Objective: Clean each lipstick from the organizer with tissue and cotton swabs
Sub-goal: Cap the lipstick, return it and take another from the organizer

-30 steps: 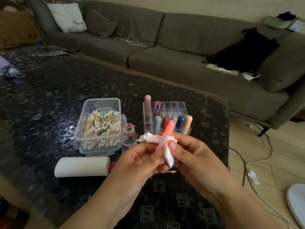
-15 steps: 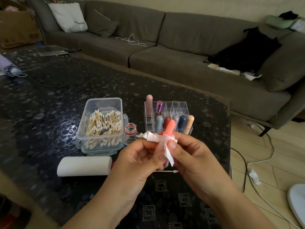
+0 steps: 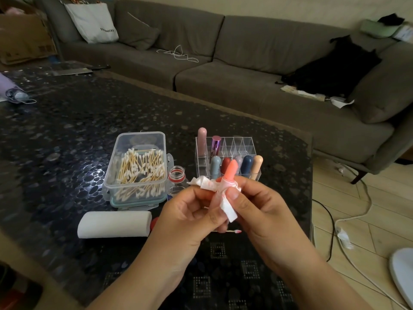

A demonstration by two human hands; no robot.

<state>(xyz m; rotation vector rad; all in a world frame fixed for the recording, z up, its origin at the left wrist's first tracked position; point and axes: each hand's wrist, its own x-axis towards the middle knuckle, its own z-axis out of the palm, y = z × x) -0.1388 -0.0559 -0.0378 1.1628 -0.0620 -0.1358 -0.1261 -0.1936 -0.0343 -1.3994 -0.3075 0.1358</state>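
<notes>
Coral lipstick (image 3: 230,170) stands up between my hands, in front of the organizer (image 3: 225,157) above the table (image 3: 67,130). My right hand (image 3: 257,211) pinches the tissue (image 3: 214,186) round its base while my left hand (image 3: 187,213) grips the tube below. Against the earlier frames little differs; the pink-smeared tissue sits the same, so I judge the wiping continues.

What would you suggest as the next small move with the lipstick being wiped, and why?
Probably keep twisting the tissue round the base of the coral lipstick. The left hand and right hand both pinch the tissue-wrapped tube, the tissue shows pink smears, and the lipstick is not yet back in the organizer, so the wipe looks unfinished.
</notes>
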